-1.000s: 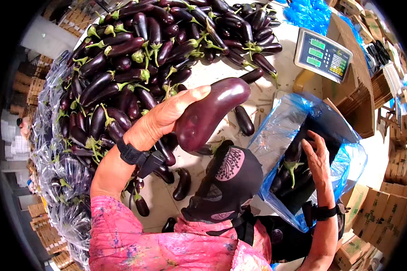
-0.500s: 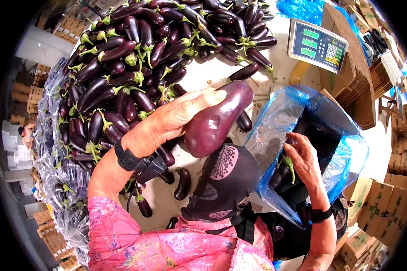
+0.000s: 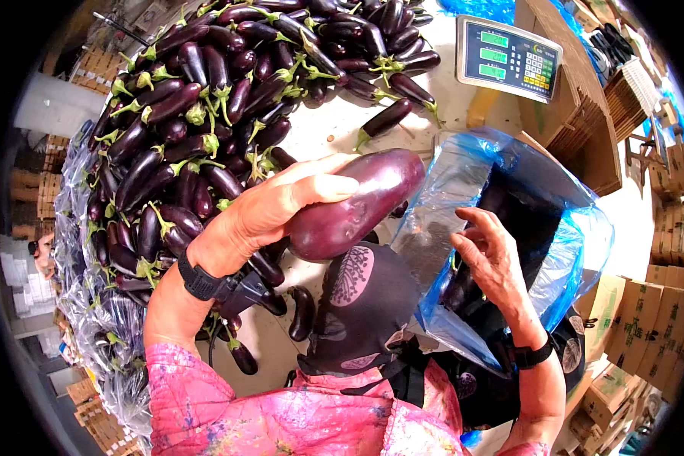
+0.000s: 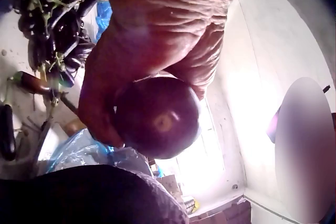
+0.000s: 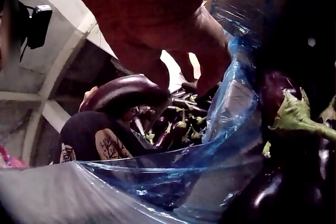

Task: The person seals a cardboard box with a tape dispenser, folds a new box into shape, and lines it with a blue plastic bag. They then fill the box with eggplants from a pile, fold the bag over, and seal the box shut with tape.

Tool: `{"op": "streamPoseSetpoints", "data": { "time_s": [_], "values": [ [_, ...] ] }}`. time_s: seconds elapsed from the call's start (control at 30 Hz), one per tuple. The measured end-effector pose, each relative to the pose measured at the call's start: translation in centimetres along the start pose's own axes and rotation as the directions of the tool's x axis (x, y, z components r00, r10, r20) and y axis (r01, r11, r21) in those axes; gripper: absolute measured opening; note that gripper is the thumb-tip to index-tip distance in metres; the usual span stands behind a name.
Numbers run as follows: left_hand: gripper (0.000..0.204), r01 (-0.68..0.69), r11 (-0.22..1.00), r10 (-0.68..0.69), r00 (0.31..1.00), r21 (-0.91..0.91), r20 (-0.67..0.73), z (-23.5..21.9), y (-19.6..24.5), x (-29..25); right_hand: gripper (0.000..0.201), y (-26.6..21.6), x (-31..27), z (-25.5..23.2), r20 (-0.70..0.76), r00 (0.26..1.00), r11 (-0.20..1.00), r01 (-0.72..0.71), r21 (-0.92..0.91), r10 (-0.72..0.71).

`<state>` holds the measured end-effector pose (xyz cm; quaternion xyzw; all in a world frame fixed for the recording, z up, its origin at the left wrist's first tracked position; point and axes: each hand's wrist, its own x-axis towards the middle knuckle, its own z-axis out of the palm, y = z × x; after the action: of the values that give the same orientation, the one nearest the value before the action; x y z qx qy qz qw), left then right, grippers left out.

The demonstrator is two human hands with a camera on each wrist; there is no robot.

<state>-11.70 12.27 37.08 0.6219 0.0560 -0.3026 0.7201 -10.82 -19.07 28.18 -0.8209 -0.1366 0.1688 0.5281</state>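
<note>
A large purple eggplant (image 3: pixel 361 204) is gripped by my left hand (image 3: pixel 273 201), thumb along its upper side. Its rounded end (image 4: pixel 164 121) faces the left wrist camera, with the left hand (image 4: pixel 152 40) wrapped round it. My right hand (image 3: pixel 494 262), fingers loosely bent and holding nothing, hovers over the box's blue plastic liner (image 3: pixel 585 235). In the right wrist view the right hand (image 5: pixel 157 29) hangs above the liner (image 5: pixel 226 155); eggplants (image 5: pixel 286 103) lie inside, and the held eggplant (image 5: pixel 126 92) appears beyond.
A large heap of eggplants (image 3: pixel 228 83) covers the table's left and back. A scale display (image 3: pixel 509 57) stands beyond the liner, beside cardboard sheets (image 3: pixel 577 114). A patterned dark head covering (image 3: pixel 365 296) is between the hands. Stacked cartons (image 3: pixel 653 327) stand at right.
The head view has shifted. The held eggplant has turned closer to level in my left hand. My right hand has moved left over the liner, and its fingers have changed their bend.
</note>
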Motion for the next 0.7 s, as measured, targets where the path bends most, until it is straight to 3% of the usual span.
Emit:
{"op": "streamPoseSetpoints", "data": {
  "time_s": [0.07,0.17,0.27,0.33,0.43,0.5,0.57,0.7],
  "values": [
    [0.078,-0.019,0.999,0.018,0.999,0.042,0.026,0.5,0.3,0.0,0.052,-0.8,0.0,-0.2,0.030,0.998,0.998,-0.055,0.027,0.055],
    [0.082,-0.049,0.992,0.041,0.997,0.119,0.067,1.2,0.7,-0.1,0.077,-2.7,-0.1,0.6,-0.159,0.950,0.946,0.227,-0.233,-0.267],
    [0.083,-0.101,0.958,0.068,0.989,0.268,0.129,2.1,1.3,0.5,0.096,-4.1,0.8,0.3,-0.068,0.903,0.871,0.387,-0.303,-0.425],
    [0.083,-0.140,0.931,0.085,0.981,0.336,0.173,2.7,1.6,0.9,0.089,-4.1,1.5,0.5,0.004,0.878,0.832,0.455,-0.317,-0.479],
    [0.082,-0.088,0.922,0.007,0.978,0.376,0.210,3.3,2.7,1.1,0.078,-4.0,1.6,0.4,0.008,0.869,0.830,0.475,-0.293,-0.495],
    [0.083,-0.177,0.807,0.068,0.975,0.564,0.209,3.6,2.8,1.3,0.076,-3.9,1.5,0.2,0.017,0.884,0.842,0.451,-0.297,-0.467],
    [0.082,-0.180,0.769,0.082,0.979,0.613,0.184,3.8,2.7,1.4,0.078,-3.5,1.5,0.1,-0.013,0.871,0.830,0.462,-0.313,-0.491],
    [0.083,-0.207,0.805,0.102,0.972,0.556,0.213,3.6,2.6,2.0,0.078,-3.8,1.4,-0.3,-0.041,0.856,0.803,0.465,-0.374,-0.515]
  ]
}}
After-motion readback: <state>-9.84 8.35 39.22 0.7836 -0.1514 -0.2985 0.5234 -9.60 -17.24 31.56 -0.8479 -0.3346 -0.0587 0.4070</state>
